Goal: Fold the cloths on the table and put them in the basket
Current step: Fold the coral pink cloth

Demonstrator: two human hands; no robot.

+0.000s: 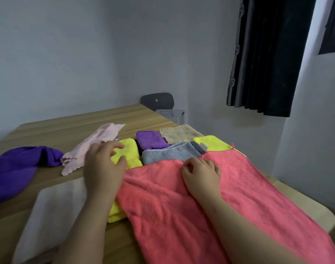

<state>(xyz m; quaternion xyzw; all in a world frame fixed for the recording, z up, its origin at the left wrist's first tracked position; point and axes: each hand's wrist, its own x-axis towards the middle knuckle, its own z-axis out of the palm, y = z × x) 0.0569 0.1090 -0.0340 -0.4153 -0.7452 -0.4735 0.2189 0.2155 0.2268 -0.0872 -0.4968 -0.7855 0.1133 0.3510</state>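
No legible txt, nos., brand names or signs anywhere in view. Grey towel (pixel 162 156) had a small white sewn tag (pixel 203 146) at its striped edge, but tag was too small & blurred to read; couldn't tell if anything was printed on it. Dark rounded object (pixel 164 98) past the table's far edge carried a small pale square patch (pixel 156 100), approx. at its centre, poss. a label or logo, also too small to make out. No print or lettering could be made out on the other cloths.
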